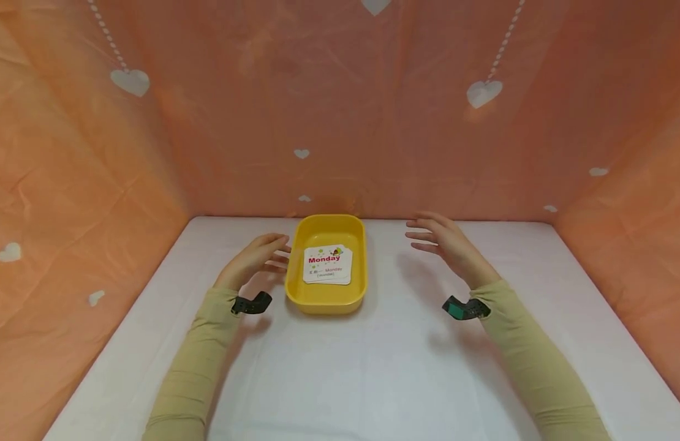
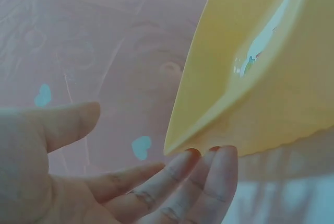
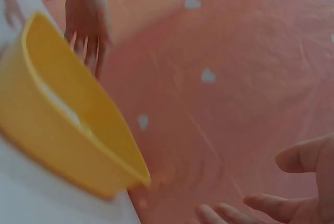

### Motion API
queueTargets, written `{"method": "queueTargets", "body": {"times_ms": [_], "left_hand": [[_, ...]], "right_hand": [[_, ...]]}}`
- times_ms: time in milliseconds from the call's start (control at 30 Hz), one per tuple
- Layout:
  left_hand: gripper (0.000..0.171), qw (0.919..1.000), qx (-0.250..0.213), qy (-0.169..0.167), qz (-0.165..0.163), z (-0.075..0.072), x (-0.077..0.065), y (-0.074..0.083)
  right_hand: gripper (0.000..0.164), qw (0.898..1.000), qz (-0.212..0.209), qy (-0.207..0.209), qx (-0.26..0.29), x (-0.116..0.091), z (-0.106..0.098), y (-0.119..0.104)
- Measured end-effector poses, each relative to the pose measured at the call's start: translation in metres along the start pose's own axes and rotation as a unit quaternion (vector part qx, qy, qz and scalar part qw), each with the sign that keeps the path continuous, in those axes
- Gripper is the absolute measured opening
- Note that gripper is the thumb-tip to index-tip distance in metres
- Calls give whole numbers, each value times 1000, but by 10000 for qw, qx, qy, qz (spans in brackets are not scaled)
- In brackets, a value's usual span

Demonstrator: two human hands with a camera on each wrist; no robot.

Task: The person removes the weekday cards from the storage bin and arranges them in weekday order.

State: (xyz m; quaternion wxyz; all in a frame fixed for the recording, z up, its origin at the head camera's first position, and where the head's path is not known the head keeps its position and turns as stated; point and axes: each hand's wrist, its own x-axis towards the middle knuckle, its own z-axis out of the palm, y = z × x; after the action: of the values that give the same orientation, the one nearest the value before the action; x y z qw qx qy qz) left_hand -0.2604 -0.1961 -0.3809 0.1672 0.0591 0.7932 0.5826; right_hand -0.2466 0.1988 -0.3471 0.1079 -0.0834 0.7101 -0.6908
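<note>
A yellow plastic tray (image 1: 326,301) with raised walls stands on the white table, and a small stack of cards (image 1: 327,265) lies inside it. The top card reads "Monday" in red letters. My left hand (image 1: 258,260) is at the tray's left side, fingers extended and thumb apart; in the left wrist view the fingertips (image 2: 222,166) come close to the yellow wall, and I cannot tell if they touch it. To the right of the tray, my right hand (image 1: 447,248) hovers over the table with spread, relaxed fingers and holds nothing.
The white table (image 1: 373,373) reaches up to an orange cloth backdrop (image 1: 340,110) printed with white hearts, which also hangs at both sides. Each wrist carries a dark camera mount, such as the left one (image 1: 252,303).
</note>
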Motion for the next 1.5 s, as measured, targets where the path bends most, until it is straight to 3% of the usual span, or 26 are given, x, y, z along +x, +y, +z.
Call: {"method": "queueTargets", "body": {"times_ms": [300,700,1033,1333,1500], "left_hand": [[47,9989,385,59,-248,5,18,3],[43,9981,597,121,-74,9,26,-3],[41,9965,774,191,-246,12,30,-4],[40,9952,904,194,-309,12,31,0],[40,9946,965,166,-346,12,32,0]], "right_hand": [[49,9962,345,-503,624,9,51,-9],[47,9929,733,-895,271,18,100,-7],[53,9863,1192,-729,875,23,118,-1],[28,9769,1462,-375,1514,34,134,12],[43,9735,1658,-333,1541,39,139,20]]}}
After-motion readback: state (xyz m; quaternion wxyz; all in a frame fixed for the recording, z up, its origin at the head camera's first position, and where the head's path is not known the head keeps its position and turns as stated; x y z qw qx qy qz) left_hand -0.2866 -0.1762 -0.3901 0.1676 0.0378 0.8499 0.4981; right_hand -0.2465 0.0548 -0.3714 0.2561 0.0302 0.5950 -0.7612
